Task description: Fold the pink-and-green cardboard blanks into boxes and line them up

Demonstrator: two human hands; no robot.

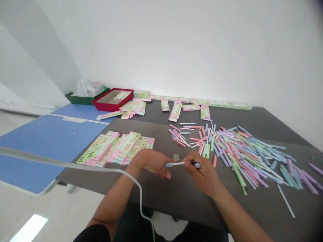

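A slim white pen [178, 163] with pale blue ends lies crosswise between my hands above the dark table. My right hand [202, 173] is closed around it, thumb and fingers pinching near the end that shows blue and black. My left hand [153, 162] is bent at the wrist beside the other blue end, which overlaps its fingers in view. Its thumb hangs below the pen, apart from the index finger. Whether the left fingers touch the pen is unclear. Just behind the hands sits a small clear piece [176, 157].
Pastel pens and parts [242, 151] spread over the right side. Printed cartons [121, 146] lie in rows left of my hands. Farther back are more cartons [176, 111], a red tray [107, 107] and a green tray [82, 100] holding plastic. A white cable [126, 173] crosses my left forearm.
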